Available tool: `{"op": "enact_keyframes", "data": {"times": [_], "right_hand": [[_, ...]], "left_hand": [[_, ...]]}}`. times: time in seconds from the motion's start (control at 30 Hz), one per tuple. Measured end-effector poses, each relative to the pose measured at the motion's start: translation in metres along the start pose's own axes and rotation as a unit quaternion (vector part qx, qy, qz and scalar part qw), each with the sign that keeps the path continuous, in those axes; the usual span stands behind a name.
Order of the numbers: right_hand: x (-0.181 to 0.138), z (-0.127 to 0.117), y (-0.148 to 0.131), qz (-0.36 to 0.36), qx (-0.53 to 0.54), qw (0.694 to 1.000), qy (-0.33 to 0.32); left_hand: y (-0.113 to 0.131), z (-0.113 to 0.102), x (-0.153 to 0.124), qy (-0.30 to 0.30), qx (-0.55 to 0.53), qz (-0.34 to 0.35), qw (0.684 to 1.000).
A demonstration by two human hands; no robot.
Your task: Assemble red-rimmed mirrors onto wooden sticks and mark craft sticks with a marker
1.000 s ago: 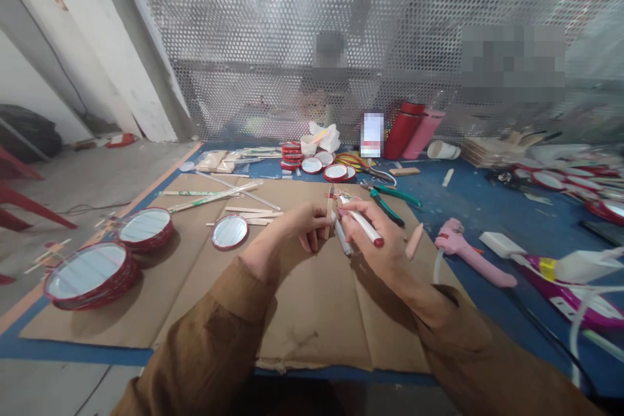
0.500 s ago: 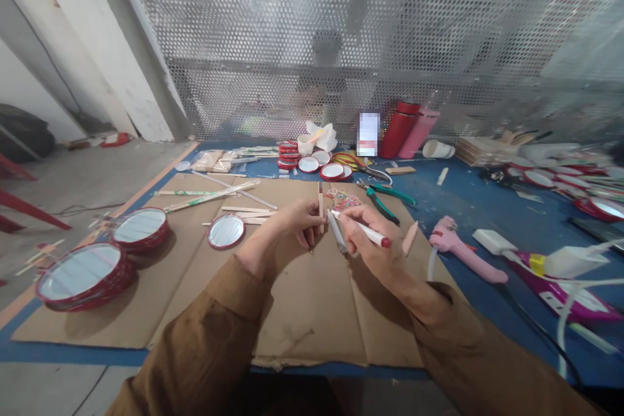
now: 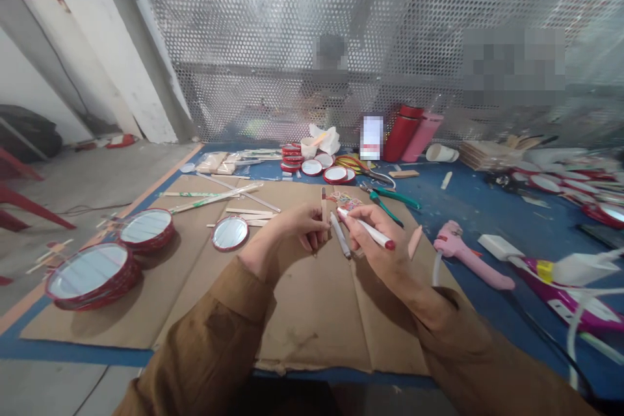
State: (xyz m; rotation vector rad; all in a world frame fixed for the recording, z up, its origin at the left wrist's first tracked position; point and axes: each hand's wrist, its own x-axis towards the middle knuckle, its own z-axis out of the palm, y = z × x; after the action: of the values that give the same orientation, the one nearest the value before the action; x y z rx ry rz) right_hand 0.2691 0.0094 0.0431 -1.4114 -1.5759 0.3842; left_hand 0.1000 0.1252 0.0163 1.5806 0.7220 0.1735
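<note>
Between the thumb and fingers of my left hand (image 3: 308,226) a flat wooden stick (image 3: 324,205) stands upright, its top end dark reddish. My right hand (image 3: 377,234) grips a white marker (image 3: 368,229) with a red end, its tip pointing left toward the stick but apart from it. Below and between the hands a grey-white pen-like piece (image 3: 340,234) lies on the cardboard (image 3: 312,312). Just behind them is a heap of coloured rubber bands (image 3: 347,200). A small round red-rimmed disc (image 3: 230,233) and several wooden sticks (image 3: 251,214) lie left of my left hand.
Two larger red drum-like rounds (image 3: 92,276) stand at the left. Green-handled pliers (image 3: 390,201), a pink glue gun (image 3: 472,257) and a purple power strip (image 3: 560,292) with cables lie at the right. Bottles (image 3: 404,133) and a phone (image 3: 372,136) stand along the perforated metal screen (image 3: 273,39).
The marker's tip has drawn back slightly from the stick to the right. The whole view has shifted a little; both hands keep their grips.
</note>
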Motion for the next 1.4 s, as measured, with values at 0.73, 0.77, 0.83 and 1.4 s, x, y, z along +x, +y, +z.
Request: {"op": "enact_keyframes", "data": {"times": [0.73,0.77,0.83,1.4], "right_hand": [[0.011,0.008,0.018,-0.114,-0.027,0.993,-0.036],[0.011,0.008,0.018,-0.116,-0.030,0.992,-0.036],[0.011,0.008,0.019,-0.119,-0.033,0.992,-0.036],[0.009,0.008,0.025,-0.131,-0.085,0.987,-0.031]], "left_hand": [[-0.009,-0.001,0.008,-0.009,-0.014,0.007,1.000],[-0.009,-0.001,0.008,-0.009,-0.012,0.006,1.000],[-0.007,-0.001,0.007,-0.012,-0.004,0.000,1.000],[-0.002,0.001,0.003,-0.018,-0.002,0.010,1.000]]}}
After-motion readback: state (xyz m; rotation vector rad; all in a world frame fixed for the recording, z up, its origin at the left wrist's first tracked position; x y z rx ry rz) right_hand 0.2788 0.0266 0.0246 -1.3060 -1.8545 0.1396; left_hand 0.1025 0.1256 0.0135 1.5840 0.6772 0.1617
